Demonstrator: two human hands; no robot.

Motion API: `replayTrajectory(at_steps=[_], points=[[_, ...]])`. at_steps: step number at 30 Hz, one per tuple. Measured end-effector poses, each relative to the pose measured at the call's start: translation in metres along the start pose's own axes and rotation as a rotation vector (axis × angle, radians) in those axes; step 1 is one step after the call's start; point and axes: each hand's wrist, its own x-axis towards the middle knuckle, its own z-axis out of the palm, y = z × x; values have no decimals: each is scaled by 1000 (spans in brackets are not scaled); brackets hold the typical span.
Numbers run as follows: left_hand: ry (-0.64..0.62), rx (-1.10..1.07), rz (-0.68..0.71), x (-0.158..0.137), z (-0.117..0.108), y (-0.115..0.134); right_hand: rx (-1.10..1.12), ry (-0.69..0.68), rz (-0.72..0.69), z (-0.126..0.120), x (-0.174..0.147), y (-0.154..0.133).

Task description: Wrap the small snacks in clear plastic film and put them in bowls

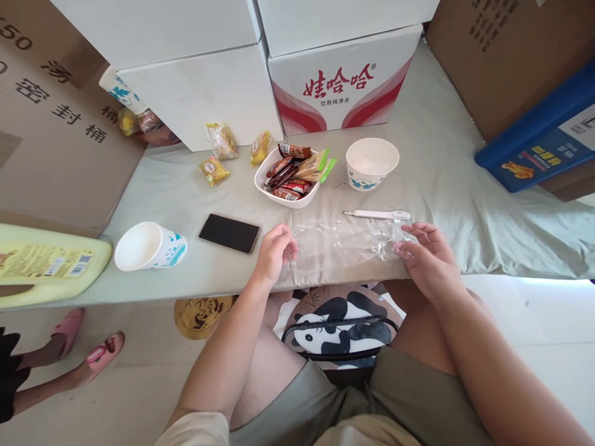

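The left hand is pinching one end of a crinkled clear plastic, and the right hand is pinching the other; it is lying between them along the near edge of the wrinkled cloth. Beyond it, a squarish white bowl is holding wrapped snacks. A round cup is standing to its right, showing blue leaves. Behind, a white box is bearing red 娃哈哈 above smaller 饮用纯净水.

Bare hands holding clear plastic at either end, slim white tool just beyond, snack-filled bowl, phone
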Motion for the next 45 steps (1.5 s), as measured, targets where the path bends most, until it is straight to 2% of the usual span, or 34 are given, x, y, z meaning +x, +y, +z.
replayTrajectory(at_steps=[4, 8, 12, 16, 22, 26, 31, 34, 40, 45], points=[[64, 136, 40, 0, 6, 0, -304, -52, 2, 7, -10, -2], [131, 231, 74, 4, 1, -6, -467, -41, -6, 8, -11, -6], [208, 242, 48, 9, -7, -10, -609, -19, -34, 9, -8, -10], [193, 237, 47, 12, -7, -9, -637, -34, -103, 11, -6, -9], [114, 293, 129, 8, -5, -9, -691, -51, -200, 10, -4, -4], [122, 326, 161, 7, -8, -9, -674, -71, -186, 10, -5, -5], [173, 408, 278, 9, -12, -9, -634, -104, -163, 11, -6, -4], [184, 445, 287, 10, -12, -11, -647, -117, -163, 10, -6, -5], [140, 522, 366, 12, -14, -14, -685, -136, -204, 10, -5, -6], [220, 522, 315, 13, -14, -12, -688, -142, -208, 9, -4, -5]])
